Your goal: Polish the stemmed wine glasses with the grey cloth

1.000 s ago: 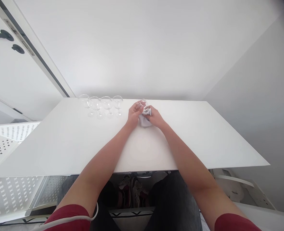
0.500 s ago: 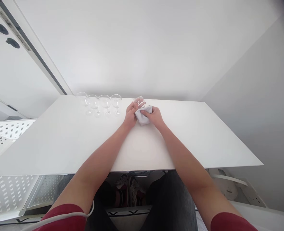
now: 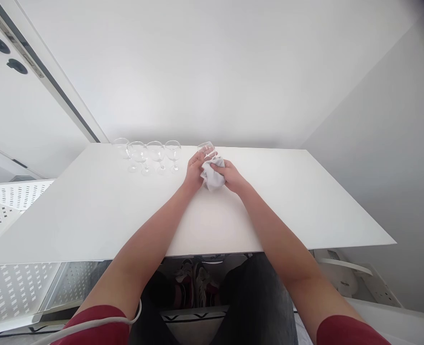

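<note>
My left hand (image 3: 195, 171) is closed around a clear wine glass (image 3: 206, 148), its rim tilted up and away from me toward the wall. A pale grey cloth (image 3: 213, 176) is bunched over the lower part of the glass, so the stem and foot are hidden. My right hand (image 3: 232, 175) pinches that cloth with the thumb on top and presses it against the glass. Both hands meet above the far middle part of the white table (image 3: 133, 215).
Several stemmed glasses stand upright in a cluster left of my hands, the closest being one glass (image 3: 173, 151). The wall (image 3: 212, 72) rises behind the table's far edge. A white perforated basket (image 3: 14, 292) sits below left, and a white cable (image 3: 89, 325) crosses my left sleeve.
My right hand has shifted slightly down, and the cloth is more crumpled and hangs a little lower. The left hand keeps its hold on the glass. The standing glasses are unmoved.
</note>
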`<state>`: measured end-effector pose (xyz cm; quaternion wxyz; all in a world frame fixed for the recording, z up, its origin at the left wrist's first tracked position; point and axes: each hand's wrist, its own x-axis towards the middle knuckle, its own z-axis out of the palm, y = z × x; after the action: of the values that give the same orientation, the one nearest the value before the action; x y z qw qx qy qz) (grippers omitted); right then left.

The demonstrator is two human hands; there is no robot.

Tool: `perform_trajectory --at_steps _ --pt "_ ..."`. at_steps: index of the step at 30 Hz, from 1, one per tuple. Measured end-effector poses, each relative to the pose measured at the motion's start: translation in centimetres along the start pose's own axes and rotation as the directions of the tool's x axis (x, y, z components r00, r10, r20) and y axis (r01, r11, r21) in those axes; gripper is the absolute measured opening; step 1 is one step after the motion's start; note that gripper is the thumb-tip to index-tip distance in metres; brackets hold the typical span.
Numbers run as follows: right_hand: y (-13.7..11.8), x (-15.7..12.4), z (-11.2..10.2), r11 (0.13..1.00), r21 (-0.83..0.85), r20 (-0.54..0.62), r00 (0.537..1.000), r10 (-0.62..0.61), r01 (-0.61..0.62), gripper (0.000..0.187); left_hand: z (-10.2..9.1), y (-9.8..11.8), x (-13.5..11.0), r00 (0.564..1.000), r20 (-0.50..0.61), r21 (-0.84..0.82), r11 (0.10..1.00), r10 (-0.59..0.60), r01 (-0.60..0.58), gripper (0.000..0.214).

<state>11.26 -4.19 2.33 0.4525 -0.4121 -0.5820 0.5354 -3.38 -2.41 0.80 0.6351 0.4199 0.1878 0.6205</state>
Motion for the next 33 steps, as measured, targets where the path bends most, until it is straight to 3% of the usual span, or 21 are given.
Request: perform_trajectory --at_steps 2,6,10,11,14,15,19,23,27,28,31,33 --pt "-0.1 -0.1 0.0 0.997 0.065 0.041 0.999 0.035 -0.038 0.042 0.0 0.0 0.0 1.000 0.002 0.003 1.000 -0.022 0.022 0.054" --pt "-0.2 -0.1 0.0 0.995 -0.087 -0.157 0.986 -0.053 0.040 0.038 0.0 0.0 -0.1 0.999 -0.038 0.038 0.999 0.022 -0.020 0.053" --pt "-0.4 -0.2 -0.2 0.987 0.129 0.068 0.994 0.082 -0.090 0.044 -0.1 -0.1 0.1 0.999 0.033 -0.010 0.999 -0.036 0.036 0.055" --pt "-0.4 -0.2 -0.3 0.990 0.120 0.062 0.995 0.073 -0.080 0.044 -0.1 -0.1 0.1 0.999 0.038 -0.013 0.999 -0.035 0.036 0.055" --pt "-0.3 -0.1 -0.2 0.998 -0.063 -0.132 0.991 -0.029 0.020 0.040 -0.1 -0.1 0.1 1.000 -0.021 0.015 1.000 0.004 -0.004 0.056" --pt "-0.3 -0.1 -0.2 0.997 -0.077 -0.149 0.988 -0.034 0.023 0.039 -0.1 -0.1 0.1 0.999 -0.041 0.021 1.000 0.005 -0.004 0.056" --pt "0.1 0.1 -0.1 0.992 0.117 0.031 0.998 0.048 -0.051 0.043 0.0 0.0 0.0 0.999 -0.028 -0.003 0.999 -0.041 0.041 0.056" --pt "0.6 0.2 0.5 0.998 0.025 -0.168 0.984 -0.056 0.061 0.040 -0.1 -0.1 0.0 0.995 -0.098 0.037 0.999 0.011 -0.007 0.055" --pt "0.8 0.1 0.9 0.975 0.218 -0.012 0.999 0.040 -0.037 0.044 -0.2 -0.2 0.1 0.995 -0.087 0.002 0.999 -0.040 0.040 0.053" --pt "0.7 0.1 0.9 0.981 0.192 -0.016 0.999 0.032 -0.028 0.044 -0.2 -0.2 0.1 0.996 -0.074 -0.006 0.999 -0.041 0.041 0.052" --pt "0.5 0.1 0.5 0.997 -0.042 -0.181 0.981 -0.069 0.062 0.039 -0.2 -0.2 0.1 0.996 -0.093 0.026 1.000 0.008 -0.006 0.053" --pt "0.3 0.0 0.4 0.999 -0.028 -0.159 0.986 -0.049 0.045 0.039 -0.2 -0.3 0.1 0.994 -0.113 0.037 0.999 0.009 -0.004 0.053"
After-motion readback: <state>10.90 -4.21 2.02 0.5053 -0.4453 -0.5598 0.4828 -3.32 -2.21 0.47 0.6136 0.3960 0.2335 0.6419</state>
